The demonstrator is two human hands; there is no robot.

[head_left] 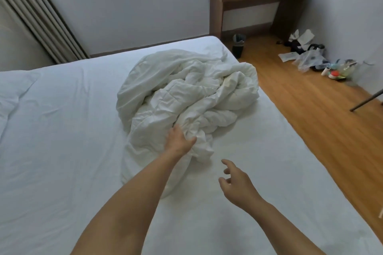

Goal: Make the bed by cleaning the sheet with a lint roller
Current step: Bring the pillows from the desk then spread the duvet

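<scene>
Sheet (62, 130) lay flat under both hands; the right hand (236, 186) hovered nearest, fingers loosely spread and holding nothing, while the left hand (178, 141) gripped the crumpled duvet (186, 89) heaped mid-bed. What looked like the roller (325, 71) lay far off right on the floor (310, 109), nearer the right hand.

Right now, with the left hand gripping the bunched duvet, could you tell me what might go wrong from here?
The duvet lies heaped near the bed's floor-side edge; pulled by the left hand alone, while the right hand is free, it may slide onto the floor. The heap also covers part of the sheet, so rolling now would likely miss that patch.
</scene>
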